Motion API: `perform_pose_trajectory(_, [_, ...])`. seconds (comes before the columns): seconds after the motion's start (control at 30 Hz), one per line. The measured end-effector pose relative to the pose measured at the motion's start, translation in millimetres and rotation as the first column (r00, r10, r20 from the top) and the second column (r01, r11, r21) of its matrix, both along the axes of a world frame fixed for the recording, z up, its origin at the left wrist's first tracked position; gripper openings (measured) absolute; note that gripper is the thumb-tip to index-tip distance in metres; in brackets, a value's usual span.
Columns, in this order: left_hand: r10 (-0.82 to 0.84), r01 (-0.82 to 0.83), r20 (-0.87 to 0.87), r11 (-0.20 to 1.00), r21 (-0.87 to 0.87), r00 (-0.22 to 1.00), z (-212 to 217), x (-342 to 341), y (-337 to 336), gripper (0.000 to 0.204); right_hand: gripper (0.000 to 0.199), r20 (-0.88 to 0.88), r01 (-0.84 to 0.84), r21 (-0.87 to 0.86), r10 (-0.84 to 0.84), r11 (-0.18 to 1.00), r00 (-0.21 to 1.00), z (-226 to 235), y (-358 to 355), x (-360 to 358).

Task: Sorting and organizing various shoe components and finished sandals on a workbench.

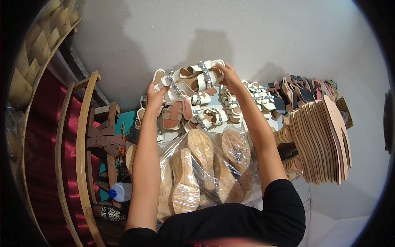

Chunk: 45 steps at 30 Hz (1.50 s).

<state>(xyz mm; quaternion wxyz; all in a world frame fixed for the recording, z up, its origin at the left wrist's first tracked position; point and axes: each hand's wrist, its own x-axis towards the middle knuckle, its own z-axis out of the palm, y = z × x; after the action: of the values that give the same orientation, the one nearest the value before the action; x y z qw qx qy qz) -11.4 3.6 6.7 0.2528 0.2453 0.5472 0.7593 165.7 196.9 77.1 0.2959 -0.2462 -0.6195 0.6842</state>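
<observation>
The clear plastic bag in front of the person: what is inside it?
The clear plastic bag holds tan, cork-like shoe soles, stacked and overlapping. The soles on top hide those beneath, so a count is not possible.

Bright, even light, soft shadows on the wall [247, 37], fisheye bending and dark corners.

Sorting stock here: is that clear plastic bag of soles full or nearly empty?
Full: the clear plastic bag bulges with tan soles stacked inside.
</observation>
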Motion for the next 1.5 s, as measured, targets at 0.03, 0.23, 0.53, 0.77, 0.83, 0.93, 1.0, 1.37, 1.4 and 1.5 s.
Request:
perform_pose_trajectory(0.03, [-0.025,0.024,-0.015,0.999,-0.049,1.000,0,1,0,0.030,0.043,0.220,-0.110,0.054,0.096,0.992,0.971,0,1,3])
perform_pose_trajectory(0.23, [0.032,-0.153,-0.390,0.947,-0.284,0.920,-8,17,13,0.036,0.051,0.392,-0.123,0.071,0.085,0.990,0.916,-16,8,26])
perform_pose_trajectory(0.53, [-0.216,0.220,0.066,0.974,-0.056,0.974,5,42,20,0.064,0.061,0.148,0.506,0.042,-0.506,0.862,0.850,-30,26,63])
perform_pose_trajectory(0.77, [-0.229,0.244,0.110,0.957,-0.156,0.967,13,35,13,0.055,0.042,0.176,0.999,-0.019,-0.984,0.032,0.035,-52,78,85])
perform_pose_trajectory(0.83, [-0.225,0.241,0.116,0.959,-0.149,0.967,13,36,10,0.054,0.044,0.209,0.999,-0.022,-0.977,-0.039,-0.033,-58,90,87])
perform_pose_trajectory(0.93, [-0.220,0.240,0.115,0.949,-0.205,0.969,12,34,6,0.052,0.034,0.298,0.983,0.010,-0.938,-0.182,-0.177,-68,108,96])
perform_pose_trajectory(1.0, [-0.206,0.226,0.112,0.950,-0.214,0.972,7,29,3,0.051,0.023,0.235,0.970,-0.040,-0.946,-0.241,-0.225,-84,119,99])
perform_pose_trajectory(1.37, [-0.183,0.210,0.115,0.929,-0.306,0.976,6,23,-4,0.044,0.026,0.332,0.919,-0.039,-0.873,-0.392,-0.358,-141,173,103])
perform_pose_trajectory(1.4, [-0.191,0.216,0.109,0.929,-0.300,0.976,9,25,0,0.044,0.025,0.309,0.903,-0.082,-0.872,-0.421,-0.379,-145,184,114])
perform_pose_trajectory(1.5, [-0.203,0.228,0.110,0.925,-0.303,0.973,11,29,5,0.042,0.023,0.250,0.847,-0.155,-0.850,-0.508,-0.464,-160,204,127])
